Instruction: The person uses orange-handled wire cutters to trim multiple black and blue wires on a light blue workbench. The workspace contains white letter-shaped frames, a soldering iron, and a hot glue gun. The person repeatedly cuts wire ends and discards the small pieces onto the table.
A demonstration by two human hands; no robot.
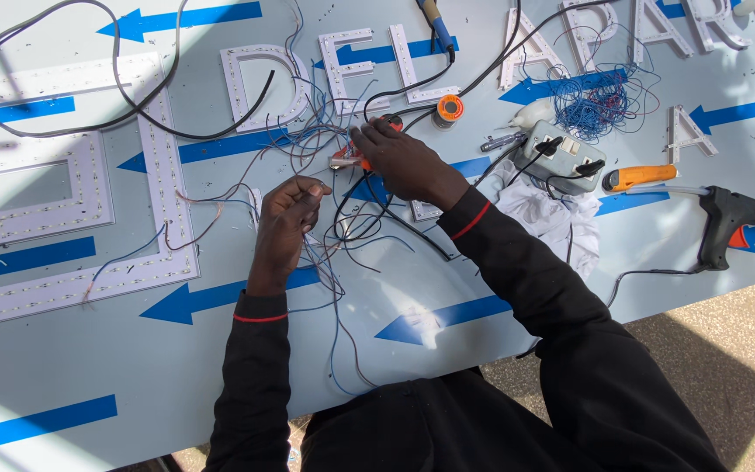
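Our right hand (404, 162) closes its grip on red-handled pliers (351, 157) over the table (89, 367), beside the letter-shaped LED modules (259, 87). Our left hand (288, 218) pinches thin wires (325, 262). We judge the tangle could snag, tugging wires loose or nicking a neighbouring strand.

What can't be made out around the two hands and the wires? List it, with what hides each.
Head view only:
- Red-handled tool: mostly covered by the right hand; its type and tip can't be told.
- Left hand: fingers curl over thin wires; which wire is pinched is hidden.
- Soldering iron: handle cut off by the top edge.
- Wire ends: too thin to tell whether stripped.
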